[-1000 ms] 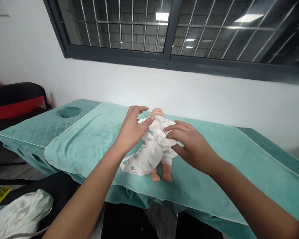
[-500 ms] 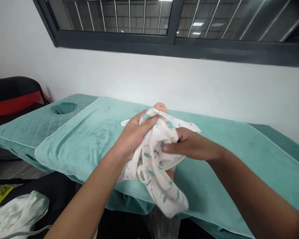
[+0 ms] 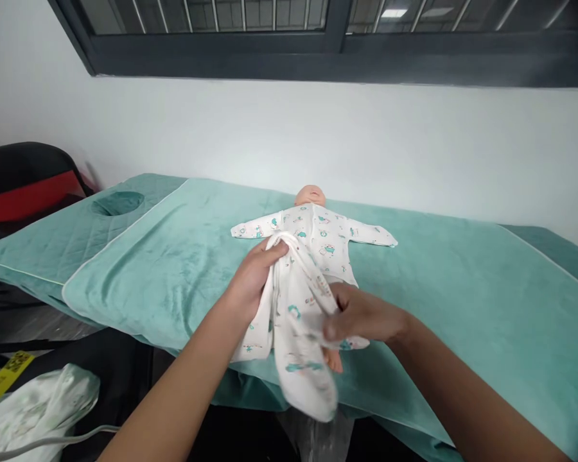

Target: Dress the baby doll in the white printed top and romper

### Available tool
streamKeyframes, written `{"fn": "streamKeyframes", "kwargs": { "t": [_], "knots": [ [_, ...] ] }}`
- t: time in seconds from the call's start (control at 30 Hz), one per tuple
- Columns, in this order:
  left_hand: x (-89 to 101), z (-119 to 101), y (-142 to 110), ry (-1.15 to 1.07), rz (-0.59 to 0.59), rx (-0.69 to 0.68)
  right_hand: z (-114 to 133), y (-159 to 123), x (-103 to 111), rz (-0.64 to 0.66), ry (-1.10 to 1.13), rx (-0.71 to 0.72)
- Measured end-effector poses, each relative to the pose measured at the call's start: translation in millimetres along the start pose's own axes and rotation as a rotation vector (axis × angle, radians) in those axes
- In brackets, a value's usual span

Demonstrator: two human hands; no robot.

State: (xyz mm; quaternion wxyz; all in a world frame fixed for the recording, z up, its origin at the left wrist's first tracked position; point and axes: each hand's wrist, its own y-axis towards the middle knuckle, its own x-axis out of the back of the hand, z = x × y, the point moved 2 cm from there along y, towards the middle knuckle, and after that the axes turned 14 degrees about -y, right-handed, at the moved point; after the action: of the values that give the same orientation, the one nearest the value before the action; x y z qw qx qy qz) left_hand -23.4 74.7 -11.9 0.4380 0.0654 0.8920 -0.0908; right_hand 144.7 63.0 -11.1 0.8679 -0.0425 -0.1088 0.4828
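Observation:
A baby doll [image 3: 310,194] lies on its back on a teal towel [image 3: 183,269], dressed in a white printed top [image 3: 320,234] with both sleeves spread out. My left hand [image 3: 252,279] and my right hand [image 3: 356,316] are both closed on a pair of white printed baby trousers [image 3: 296,340], held over the doll's legs. One trouser leg hangs down past the bed's front edge. A bare doll foot [image 3: 334,360] shows under the cloth.
The towel covers a teal quilted massage bed [image 3: 52,244] with a face hole [image 3: 118,203] at the left. A black and red chair [image 3: 24,183] stands at far left. A crumpled pale cloth [image 3: 38,407] and a cable lie low left. White wall and window behind.
The garment was lifted off the doll's chest and pulled down toward its legs, uncovering the top and sleeves. The view tilted downward.

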Motion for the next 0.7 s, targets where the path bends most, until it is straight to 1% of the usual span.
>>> {"fn": "streamKeyframes", "kwargs": {
  "t": [0.03, 0.07, 0.1, 0.13, 0.2, 0.23, 0.27, 0.3, 0.33, 0.37, 0.4, 0.43, 0.5, 0.53, 0.57, 0.6, 0.63, 0.7],
  "knots": [
    [2.6, 5, 0, -0.014, -0.019, 0.043, -4, -3, -3, 0.077, -0.042, -0.021],
    [4.7, 10, -2, -0.012, -0.034, 0.092, -8, -5, -4, 0.073, -0.042, -0.026],
    [6.2, 15, -5, 0.004, -0.035, 0.15, -11, -6, -3, -0.007, 0.004, -0.016],
    [6.9, 18, -10, 0.037, -0.016, 0.215, -15, -7, 0, -0.143, 0.088, 0.01],
    [6.6, 21, -23, 0.151, 0.098, 0.342, -23, -9, 6, -0.435, 0.287, 0.065],
    [6.0, 21, -29, 0.23, 0.173, 0.392, -26, -10, 8, -0.536, 0.368, 0.076],
    [5.7, 21, -34, 0.307, 0.236, 0.428, -29, -10, 8, -0.6, 0.424, 0.078],
    [5.8, 21, -37, 0.368, 0.272, 0.445, -31, -12, 7, -0.633, 0.459, 0.076],
    [6.5, 21, -39, 0.395, 0.27, 0.438, -33, -13, 4, -0.64, 0.48, 0.069],
    [7.9, 21, -39, 0.381, 0.233, 0.407, -34, -15, 1, -0.631, 0.49, 0.059],
    [9.8, 22, -37, 0.327, 0.169, 0.353, -35, -17, -2, -0.597, 0.485, 0.05],
    [12.0, 24, -35, 0.249, 0.1, 0.285, -35, -19, -7, -0.525, 0.46, 0.041],
    [16.8, 28, -30, 0.118, -0.015, 0.163, -36, -24, -19, -0.276, 0.363, 0.022],
    [18.6, 30, -28, 0.098, -0.049, 0.137, -37, -27, -26, -0.145, 0.311, 0.014],
    [19.8, 33, -28, 0.11, -0.065, 0.14, -38, -30, -32, -0.049, 0.279, 0.007],
    [20.1, 34, -29, 0.139, -0.068, 0.162, -41, -34, -36, -0.015, 0.277, 0.0],
    [19.7, 36, -31, 0.17, -0.058, 0.197, -43, -38, -38, -0.053, 0.306, -0.004],
    [17.0, 37, -37, 0.226, -0.02, 0.313, -51, -48, -40, -0.259, 0.414, -0.015]
  ]
}}
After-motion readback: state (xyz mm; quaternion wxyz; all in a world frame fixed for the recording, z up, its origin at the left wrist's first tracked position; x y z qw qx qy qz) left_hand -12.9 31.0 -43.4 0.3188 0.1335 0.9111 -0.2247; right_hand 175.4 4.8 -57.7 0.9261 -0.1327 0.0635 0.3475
